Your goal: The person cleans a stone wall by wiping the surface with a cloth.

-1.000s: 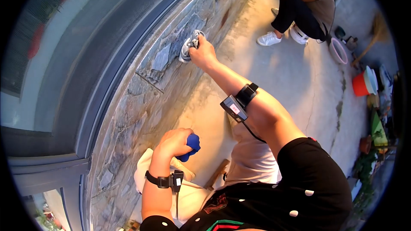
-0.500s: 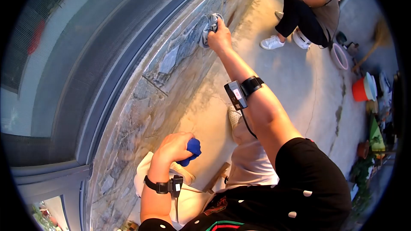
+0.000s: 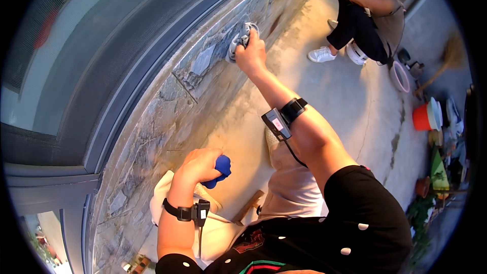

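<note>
My right hand point(image 3: 250, 57) is stretched out, closed around a crumpled grey rag point(image 3: 234, 45). It presses the rag on the stone-patterned face of a low wall point(image 3: 170, 104), beneath the window frame. My left hand point(image 3: 199, 165) hangs near my knees, its fingers curled round a bunched blue cloth point(image 3: 219, 171). Part of the blue cloth is hidden by the fingers. Each forearm wears a black strap with a small box and a cable.
Another person point(image 3: 368, 20) sits low by the wall at upper right, hands on it. Beyond are a pink basin point(image 3: 399, 76), a broom point(image 3: 446, 61), a red bucket point(image 3: 421, 117) and potted plants point(image 3: 422, 187). A dark window frame point(image 3: 114, 116) runs along the wall's top.
My right hand and the grey rag have shifted slightly left and down along the wall. My left hand, with the blue cloth, sits a little further left and higher. The view has tilted slightly.
</note>
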`<state>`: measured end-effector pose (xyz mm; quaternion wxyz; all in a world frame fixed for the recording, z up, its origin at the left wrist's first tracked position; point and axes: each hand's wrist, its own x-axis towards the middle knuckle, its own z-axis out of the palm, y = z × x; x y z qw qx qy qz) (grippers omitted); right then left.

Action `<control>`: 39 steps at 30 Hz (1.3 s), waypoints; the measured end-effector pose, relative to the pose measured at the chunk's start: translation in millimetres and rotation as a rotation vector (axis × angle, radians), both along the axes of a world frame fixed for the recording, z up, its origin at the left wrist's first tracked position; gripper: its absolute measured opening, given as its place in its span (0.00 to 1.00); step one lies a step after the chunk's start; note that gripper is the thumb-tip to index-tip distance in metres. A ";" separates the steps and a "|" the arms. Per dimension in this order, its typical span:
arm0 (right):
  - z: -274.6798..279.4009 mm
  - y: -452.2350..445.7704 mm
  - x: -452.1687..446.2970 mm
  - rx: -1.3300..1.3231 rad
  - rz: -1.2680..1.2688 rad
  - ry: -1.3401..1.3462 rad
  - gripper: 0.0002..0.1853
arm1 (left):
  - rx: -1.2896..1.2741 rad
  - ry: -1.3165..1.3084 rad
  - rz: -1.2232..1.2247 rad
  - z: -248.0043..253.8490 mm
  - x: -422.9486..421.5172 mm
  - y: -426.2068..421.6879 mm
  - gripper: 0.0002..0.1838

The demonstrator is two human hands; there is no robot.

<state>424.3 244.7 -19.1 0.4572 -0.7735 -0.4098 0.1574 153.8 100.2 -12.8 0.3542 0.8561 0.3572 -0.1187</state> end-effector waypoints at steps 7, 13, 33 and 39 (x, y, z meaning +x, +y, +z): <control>6.5 -63.1 -68.7 0.377 0.213 -0.172 0.38 | -0.059 0.017 0.063 5.2 1.1 -7.1 0.16; 23.5 -62.6 -66.5 0.411 0.342 -0.197 0.39 | -0.001 -0.047 0.072 1.9 -10.6 -17.3 0.17; 31.8 5.2 -5.0 0.415 0.012 -0.208 0.36 | 0.042 -0.066 0.119 11.1 -40.6 -8.7 0.15; 30.9 -37.9 -49.0 0.518 0.185 -0.262 0.38 | 0.049 -0.059 0.086 8.8 -26.6 -12.8 0.17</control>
